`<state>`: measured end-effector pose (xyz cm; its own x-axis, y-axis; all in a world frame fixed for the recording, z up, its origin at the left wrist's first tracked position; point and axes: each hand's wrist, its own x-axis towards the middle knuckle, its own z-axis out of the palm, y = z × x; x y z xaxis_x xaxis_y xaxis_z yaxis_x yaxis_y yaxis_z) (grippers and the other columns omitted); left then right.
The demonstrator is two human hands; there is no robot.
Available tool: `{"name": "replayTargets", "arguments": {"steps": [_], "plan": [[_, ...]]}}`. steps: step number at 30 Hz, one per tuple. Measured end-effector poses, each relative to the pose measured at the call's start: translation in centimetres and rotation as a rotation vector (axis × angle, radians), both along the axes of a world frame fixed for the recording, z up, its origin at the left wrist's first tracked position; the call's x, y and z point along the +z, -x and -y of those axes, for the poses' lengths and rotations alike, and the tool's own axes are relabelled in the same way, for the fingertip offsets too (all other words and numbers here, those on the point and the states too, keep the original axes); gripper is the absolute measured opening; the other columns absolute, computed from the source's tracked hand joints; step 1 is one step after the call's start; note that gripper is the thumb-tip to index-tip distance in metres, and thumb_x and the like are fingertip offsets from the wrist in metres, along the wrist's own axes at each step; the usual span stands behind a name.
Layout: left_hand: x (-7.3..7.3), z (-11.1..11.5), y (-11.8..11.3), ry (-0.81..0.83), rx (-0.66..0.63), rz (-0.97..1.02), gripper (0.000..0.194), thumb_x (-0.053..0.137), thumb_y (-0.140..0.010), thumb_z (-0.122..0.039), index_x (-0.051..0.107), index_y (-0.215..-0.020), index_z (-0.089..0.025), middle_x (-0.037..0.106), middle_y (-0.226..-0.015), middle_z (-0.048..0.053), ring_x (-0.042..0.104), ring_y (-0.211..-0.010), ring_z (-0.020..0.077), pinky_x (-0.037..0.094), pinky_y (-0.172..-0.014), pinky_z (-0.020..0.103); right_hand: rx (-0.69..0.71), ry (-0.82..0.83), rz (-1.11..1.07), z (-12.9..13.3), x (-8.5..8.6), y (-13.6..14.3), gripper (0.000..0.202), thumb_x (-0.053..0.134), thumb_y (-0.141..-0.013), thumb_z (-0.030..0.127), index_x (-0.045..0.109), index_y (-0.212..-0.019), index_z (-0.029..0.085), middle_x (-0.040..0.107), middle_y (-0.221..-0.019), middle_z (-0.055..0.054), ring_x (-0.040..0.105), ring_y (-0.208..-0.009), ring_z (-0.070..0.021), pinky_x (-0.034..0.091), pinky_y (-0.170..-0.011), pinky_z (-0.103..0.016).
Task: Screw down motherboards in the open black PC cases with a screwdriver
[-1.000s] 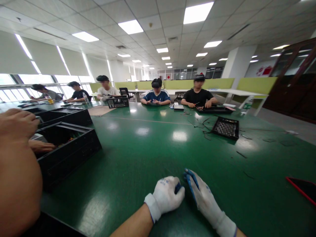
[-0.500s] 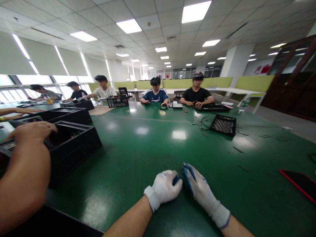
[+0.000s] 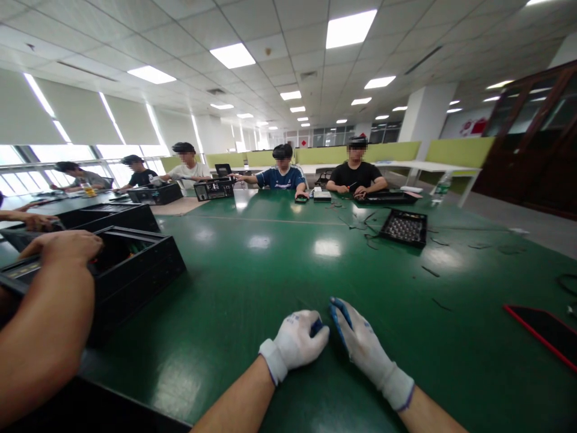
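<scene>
Both of my hands wear white gloves with blue palms and rest on the green table (image 3: 252,270) near its front edge. My left hand (image 3: 301,340) lies with its fingers curled under and its thumb pointing right; whether anything is beneath the fingers is hidden. My right hand (image 3: 358,337) rests on its side just to the right, its fingers stretched forward and holding nothing. A narrow gap separates the two hands. Nearest to my right hand on the right are thin dark strips (image 3: 430,271) on the table.
A person's bare arm (image 3: 54,313) reaches over an open black case (image 3: 139,264) at left. A black tray (image 3: 403,227) and loose wires lie right of centre. A red-edged dark object (image 3: 541,331) is at far right. Several people sit across the table.
The person in blue across the table has stretched an arm toward the black case beside them. The camera view has shifted slightly. My hands keep nearly the same pose.
</scene>
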<state>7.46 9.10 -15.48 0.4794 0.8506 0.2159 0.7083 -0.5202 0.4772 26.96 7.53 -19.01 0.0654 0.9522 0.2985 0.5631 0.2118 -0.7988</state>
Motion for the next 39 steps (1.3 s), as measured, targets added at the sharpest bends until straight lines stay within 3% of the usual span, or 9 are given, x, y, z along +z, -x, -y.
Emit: {"name": "replayTargets", "arguments": {"steps": [11, 21, 31, 39], "plan": [[-0.5, 0.0, -0.1, -0.037, -0.028, -0.02, 0.027, 0.052, -0.095, -0.043, 0.058, -0.079, -0.022, 0.066, -0.077, 0.001, 0.062, -0.072, 0.0175, 0.04, -0.065, 0.029, 0.0, 0.068, 0.0, 0.5, 1.2, 0.3, 0.063, 0.04, -0.098, 0.063, 0.063, -0.136, 0.018, 0.064, -0.14, -0.014, 0.057, -0.134, -0.0295, 0.041, -0.118, -0.049], [-0.5, -0.3, 0.0, -0.043, -0.047, -0.005, 0.028, 0.052, -0.095, -0.045, 0.056, -0.078, -0.022, 0.065, -0.075, 0.001, 0.061, -0.07, 0.0176, 0.039, -0.063, 0.029, 0.032, 0.022, 0.06, 0.3, 0.6, 0.1, 0.06, 0.04, -0.1, 0.058, 0.061, -0.137, 0.015, 0.063, -0.14, -0.016, 0.057, -0.134, -0.0289, 0.042, -0.118, -0.048], [-0.4, -0.2, 0.0, -0.029, -0.052, 0.006, 0.028, 0.052, -0.094, -0.044, 0.055, -0.077, -0.022, 0.064, -0.074, 0.001, 0.06, -0.068, 0.0171, 0.039, -0.063, 0.029, 0.041, 0.042, 0.063, 0.5, 1.0, 0.2, 0.064, 0.039, -0.099, 0.06, 0.06, -0.138, 0.013, 0.063, -0.141, -0.017, 0.057, -0.135, -0.0298, 0.04, -0.119, -0.05], [-0.5, -0.3, 0.0, -0.028, -0.053, 0.013, 0.027, 0.053, -0.094, -0.044, 0.054, -0.077, -0.022, 0.063, -0.073, 0.0, 0.059, -0.067, 0.0167, 0.038, -0.062, 0.029, 0.087, -0.062, 0.122, 0.5, 0.6, -0.2, 0.056, 0.046, -0.099, 0.054, 0.062, -0.137, 0.017, 0.064, -0.14, -0.017, 0.059, -0.133, -0.0303, 0.045, -0.116, -0.048]]}}
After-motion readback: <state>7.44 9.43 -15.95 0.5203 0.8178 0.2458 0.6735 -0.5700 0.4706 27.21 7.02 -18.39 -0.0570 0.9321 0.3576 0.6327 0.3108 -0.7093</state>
